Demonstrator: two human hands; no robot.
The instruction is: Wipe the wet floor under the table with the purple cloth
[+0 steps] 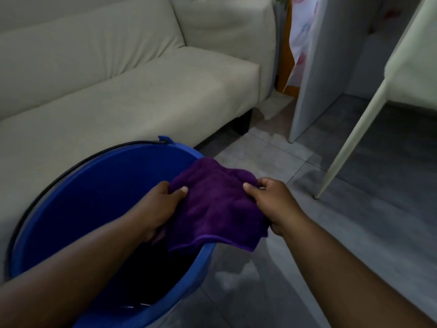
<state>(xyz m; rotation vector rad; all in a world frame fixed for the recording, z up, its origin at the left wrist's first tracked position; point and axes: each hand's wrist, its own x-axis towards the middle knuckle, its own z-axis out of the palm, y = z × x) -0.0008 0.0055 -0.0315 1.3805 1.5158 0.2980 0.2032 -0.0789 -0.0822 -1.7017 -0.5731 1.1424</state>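
One purple cloth (pixel 212 204) between two hands, left hand (pixel 160 204) and right hand (pixel 272 202).

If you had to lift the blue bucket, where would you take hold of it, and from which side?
Probably by the black handle, from above on the sofa side. It lies folded along the far rim of the bucket, a thin bar a grip can close around. The near rim is draped by the cloth, which the left hand and right hand hold.
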